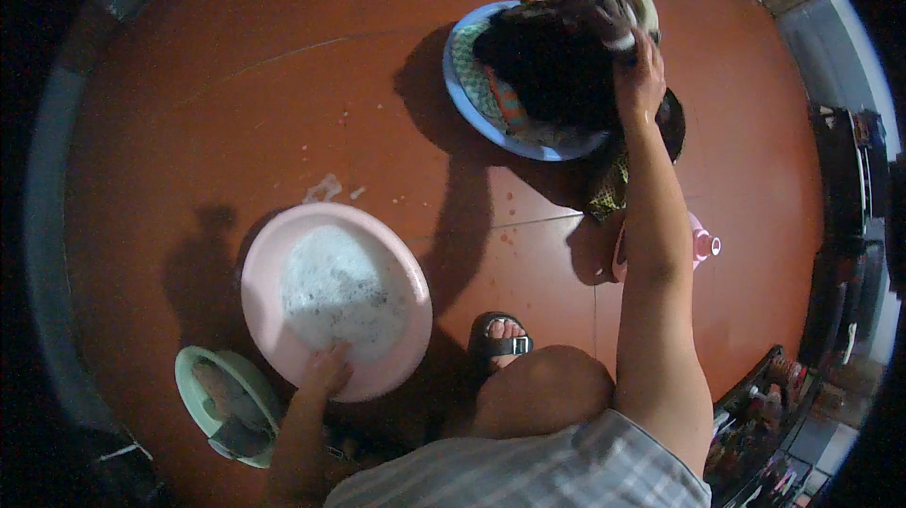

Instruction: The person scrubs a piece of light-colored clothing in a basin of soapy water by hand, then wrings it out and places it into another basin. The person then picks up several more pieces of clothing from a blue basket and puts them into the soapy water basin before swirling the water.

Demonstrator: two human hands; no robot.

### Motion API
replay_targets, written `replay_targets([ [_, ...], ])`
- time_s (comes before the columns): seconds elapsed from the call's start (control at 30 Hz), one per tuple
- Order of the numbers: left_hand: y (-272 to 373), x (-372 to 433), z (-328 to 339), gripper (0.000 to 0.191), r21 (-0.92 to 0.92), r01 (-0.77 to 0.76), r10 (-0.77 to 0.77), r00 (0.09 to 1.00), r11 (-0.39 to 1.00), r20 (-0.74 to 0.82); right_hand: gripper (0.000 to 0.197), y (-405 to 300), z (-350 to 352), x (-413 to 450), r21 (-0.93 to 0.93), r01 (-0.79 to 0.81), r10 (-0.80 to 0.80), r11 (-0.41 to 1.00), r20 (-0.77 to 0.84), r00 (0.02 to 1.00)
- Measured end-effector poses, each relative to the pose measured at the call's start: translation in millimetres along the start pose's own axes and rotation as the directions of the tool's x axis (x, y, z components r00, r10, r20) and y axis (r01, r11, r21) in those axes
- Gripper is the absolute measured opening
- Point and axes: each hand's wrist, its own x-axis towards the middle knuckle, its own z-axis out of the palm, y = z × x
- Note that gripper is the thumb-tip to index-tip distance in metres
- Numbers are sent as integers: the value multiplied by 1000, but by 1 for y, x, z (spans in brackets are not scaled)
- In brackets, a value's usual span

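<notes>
My left hand (331, 370) reaches over the near rim of a pink plastic basin (265, 274), its fingers at the edge of foamy water (340, 281) with dark specks. Shadow and blur obscure how those fingers are set. Farther off, my right hand (641, 76) grips a blurred brown-and-white cloth (617, 23) on top of a heaped laundry pile. Black fabric (552, 66) makes up most of that heap, with a green-patterned cloth (467, 73) and an orange-striped piece (506, 101) at its left. Beneath it is a light-blue basin (471, 117), partly covered by the clothes.
A green basin (185, 384) holding cloth stands at lower left. Partly behind my right forearm is a pink plastic container (701, 245). Yellow-patterned fabric (607, 186) hangs over the blue basin's side. Wet spots mark the red tiled floor (318, 97). Shoes and clutter (768, 402) line the right.
</notes>
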Motion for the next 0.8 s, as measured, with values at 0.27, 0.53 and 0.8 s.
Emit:
replay_targets([
  [0.27,21,-18,-17,41,-40,178,-175,983,983,55,46,-14,16,9,-63,352,-335,934,196,922],
  [0.53,24,-17,-17,42,-86,124,-123,992,989,11,59,-12,36,-27,213,213,-291,954,470,833],
  [0.8,25,-12,-15,47,-51,128,-126,991,991,44,64,-57,-7,-25,23,415,-397,910,342,852],
])
